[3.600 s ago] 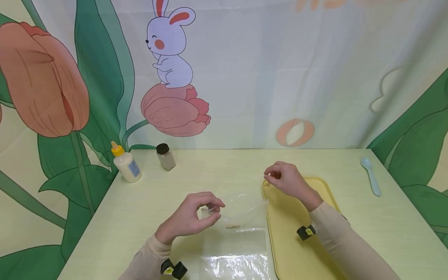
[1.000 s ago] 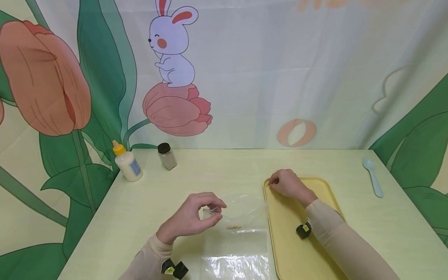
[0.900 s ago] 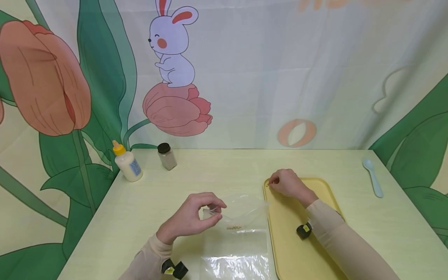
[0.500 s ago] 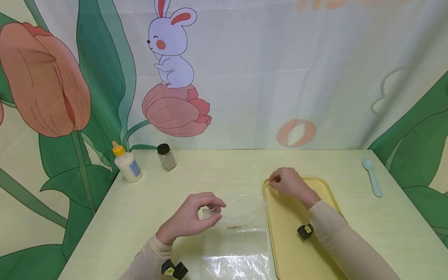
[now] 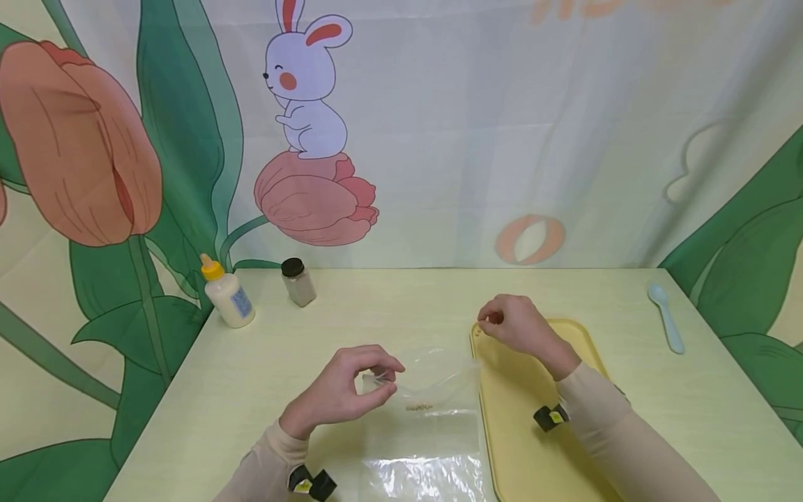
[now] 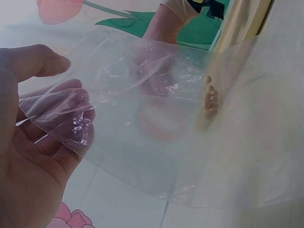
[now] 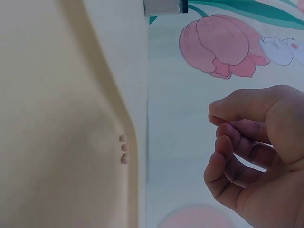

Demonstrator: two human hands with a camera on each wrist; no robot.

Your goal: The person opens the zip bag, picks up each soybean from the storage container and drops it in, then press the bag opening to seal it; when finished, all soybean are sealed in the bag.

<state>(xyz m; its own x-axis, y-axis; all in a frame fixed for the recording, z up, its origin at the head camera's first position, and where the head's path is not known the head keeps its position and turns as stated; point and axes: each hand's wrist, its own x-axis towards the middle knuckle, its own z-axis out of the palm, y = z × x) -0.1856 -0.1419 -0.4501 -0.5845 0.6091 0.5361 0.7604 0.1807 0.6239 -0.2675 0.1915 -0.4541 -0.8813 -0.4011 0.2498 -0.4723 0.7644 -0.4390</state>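
Note:
My left hand (image 5: pixel 345 383) grips the edge of a clear plastic bag (image 5: pixel 420 443) at its mouth, with fingers behind the film in the left wrist view. Several small tan beans (image 6: pixel 210 102) lie inside the bag. Above the far left corner of the yellow tray (image 5: pixel 533 460) is my right hand (image 5: pixel 519 326). Its thumb and index fingertips pinch together on what looks like one small bean, mostly hidden by the fingers. Three similar beans (image 7: pixel 124 149) sit against the tray's rim below it.
A glue bottle (image 5: pixel 229 300) with a yellow cap and a small jar (image 5: pixel 298 282) with a black lid stand at the back left. A light blue spoon (image 5: pixel 666 317) lies at the back right. A printed curtain (image 5: pixel 426 139) hangs behind the table.
My right hand went down to the beans in the tray corner and has now risen slightly away from them. The left hand and the bag have stayed in place.

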